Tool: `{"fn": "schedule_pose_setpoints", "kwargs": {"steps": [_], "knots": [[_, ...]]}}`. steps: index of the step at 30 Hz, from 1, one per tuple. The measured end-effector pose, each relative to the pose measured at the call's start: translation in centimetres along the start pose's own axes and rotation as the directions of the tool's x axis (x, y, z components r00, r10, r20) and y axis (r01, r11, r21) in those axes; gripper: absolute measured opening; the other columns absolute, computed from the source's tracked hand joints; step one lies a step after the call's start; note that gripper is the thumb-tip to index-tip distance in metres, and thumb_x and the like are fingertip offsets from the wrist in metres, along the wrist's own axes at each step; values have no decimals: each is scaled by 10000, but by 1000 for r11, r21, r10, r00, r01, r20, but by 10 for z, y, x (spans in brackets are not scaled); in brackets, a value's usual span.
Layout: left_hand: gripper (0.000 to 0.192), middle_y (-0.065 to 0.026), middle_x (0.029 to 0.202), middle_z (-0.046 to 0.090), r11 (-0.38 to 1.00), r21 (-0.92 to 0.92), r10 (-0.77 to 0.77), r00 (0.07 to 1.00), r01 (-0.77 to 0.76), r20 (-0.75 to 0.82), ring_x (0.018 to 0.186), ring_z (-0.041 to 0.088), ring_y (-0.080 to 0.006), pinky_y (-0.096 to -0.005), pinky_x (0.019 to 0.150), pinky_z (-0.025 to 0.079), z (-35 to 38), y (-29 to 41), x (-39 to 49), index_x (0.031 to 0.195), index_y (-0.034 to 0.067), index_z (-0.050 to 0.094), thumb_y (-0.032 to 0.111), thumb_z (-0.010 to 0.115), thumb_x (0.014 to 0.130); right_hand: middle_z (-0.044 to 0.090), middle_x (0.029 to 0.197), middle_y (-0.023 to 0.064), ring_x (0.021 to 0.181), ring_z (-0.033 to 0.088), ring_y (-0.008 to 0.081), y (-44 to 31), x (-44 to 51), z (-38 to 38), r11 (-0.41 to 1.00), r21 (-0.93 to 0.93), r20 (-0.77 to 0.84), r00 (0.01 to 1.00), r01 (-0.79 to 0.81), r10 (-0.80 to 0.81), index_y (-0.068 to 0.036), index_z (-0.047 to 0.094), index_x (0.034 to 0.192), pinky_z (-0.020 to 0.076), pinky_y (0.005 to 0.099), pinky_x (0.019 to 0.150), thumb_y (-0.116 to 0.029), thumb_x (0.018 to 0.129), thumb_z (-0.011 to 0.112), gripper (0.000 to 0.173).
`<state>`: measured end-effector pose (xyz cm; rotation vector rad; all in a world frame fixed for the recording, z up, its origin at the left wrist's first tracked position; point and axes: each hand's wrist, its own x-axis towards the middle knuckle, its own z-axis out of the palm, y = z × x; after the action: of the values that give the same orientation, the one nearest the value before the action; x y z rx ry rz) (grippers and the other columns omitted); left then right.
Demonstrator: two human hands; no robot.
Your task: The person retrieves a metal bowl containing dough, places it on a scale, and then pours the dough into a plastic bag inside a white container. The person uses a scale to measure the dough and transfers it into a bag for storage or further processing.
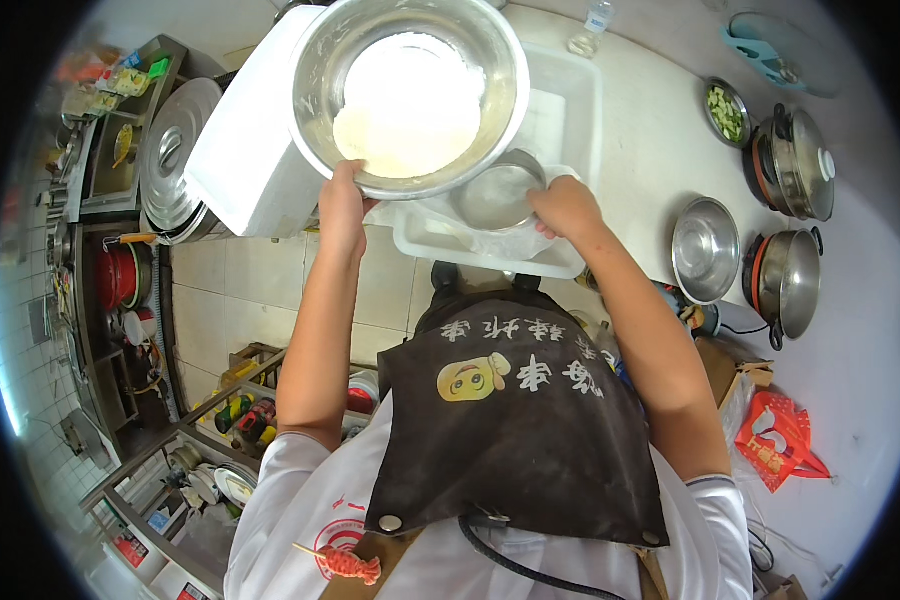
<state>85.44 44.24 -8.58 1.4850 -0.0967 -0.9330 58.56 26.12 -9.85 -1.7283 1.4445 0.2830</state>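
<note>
My left hand (343,206) grips the near rim of a large stainless steel bowl (311,112), thumb over the edge. The bowl leans towards me and holds a pale mass (409,112); glare hides whether it is dough, batter or flour. My right hand (570,208) pinches the edge of a round metal vessel (497,196), just below and right of the bowl. Around that vessel is a thin translucent plastic bag (506,244). Both are over a white plastic tub (562,259), whose far part the bowl partly hides.
A white foam box (251,127) stands left of the bowl. Along the right are an empty metal bowl (705,250), a pot (791,285), a lidded pot (806,165) and a dish of chopped green vegetables (724,112). A plastic bottle (591,30) stands at the back.
</note>
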Motion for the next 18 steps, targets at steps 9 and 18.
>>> {"fn": "schedule_pose_setpoints", "kwargs": {"steps": [9,18], "knots": [[494,-241,1343,689,999,-35,10,998,-7,66,1202,726,-298,-445,1000,614,-9,20,-6,1406,-142,544,237,505,1091,780,874,210,760,779,255,15,-35,-26,992,79,-263,962,93,-69,89,741,940,630,373,709,-304,943,652,404],[497,-243,1289,704,993,-122,23,991,-6,135,1088,755,-283,-382,924,668,-15,36,-20,1353,-168,572,224,513,1054,745,1137,193,953,773,262,33,-94,-74,537,760,-425,905,366,-15,58,520,1449,687,390,809,-107,944,711,565]]}}
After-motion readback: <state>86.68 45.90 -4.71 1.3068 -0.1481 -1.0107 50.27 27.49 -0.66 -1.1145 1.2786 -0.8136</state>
